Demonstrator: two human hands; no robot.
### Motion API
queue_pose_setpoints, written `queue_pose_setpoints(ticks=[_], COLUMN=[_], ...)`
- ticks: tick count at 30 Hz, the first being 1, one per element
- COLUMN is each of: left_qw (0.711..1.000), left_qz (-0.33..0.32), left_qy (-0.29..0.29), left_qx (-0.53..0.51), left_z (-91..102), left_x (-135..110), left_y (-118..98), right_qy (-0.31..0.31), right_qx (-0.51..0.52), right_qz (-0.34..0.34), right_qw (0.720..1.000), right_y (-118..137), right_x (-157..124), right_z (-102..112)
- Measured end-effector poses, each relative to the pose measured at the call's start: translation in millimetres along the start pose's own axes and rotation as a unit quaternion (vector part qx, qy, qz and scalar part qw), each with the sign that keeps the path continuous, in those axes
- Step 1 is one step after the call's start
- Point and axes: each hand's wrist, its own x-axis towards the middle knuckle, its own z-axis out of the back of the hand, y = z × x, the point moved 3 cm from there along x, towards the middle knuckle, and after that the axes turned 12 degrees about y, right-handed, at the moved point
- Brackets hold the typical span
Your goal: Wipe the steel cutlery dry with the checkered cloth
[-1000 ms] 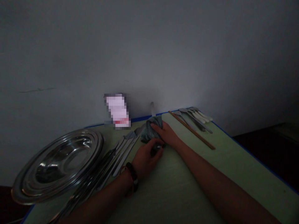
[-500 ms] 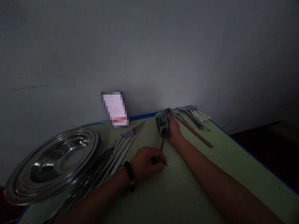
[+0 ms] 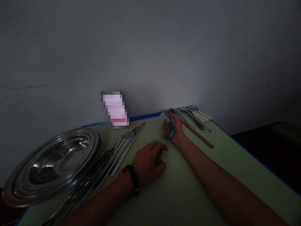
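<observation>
Your left hand sits mid-table, fingers curled shut around the near end of a thin stick-like utensil; too dark to tell exactly what it is. Its far end runs into the checked cloth that your right hand has bunched tight, closer to the table's far edge. Knives and steel plates lie by the left edge, spoons and a chopstick in the far right corner.
</observation>
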Motion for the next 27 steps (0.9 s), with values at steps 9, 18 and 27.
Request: queue_pose_setpoints(ticks=[9,18,27], left_qw=[0.998,0.997,0.994], left_qz=[0.033,0.066,0.045], left_qy=[-0.056,-0.023,-0.018], left_qx=[-0.016,0.043,0.096], left_z=[-2.7,-1.0,-2.6], left_x=[2.2,4.7,7.5], left_y=[5.1,3.6,5.5], right_qy=[0.011,0.025,0.020], right_qx=[0.256,0.254,0.212], right_qz=[-0.068,-0.075,-0.102], right_qw=[0.964,0.964,0.972], right_y=[10.0,9.7,0.9], right_x=[-8.7,-10.6,-7.2], right_z=[-16.3,-18.7,-17.1])
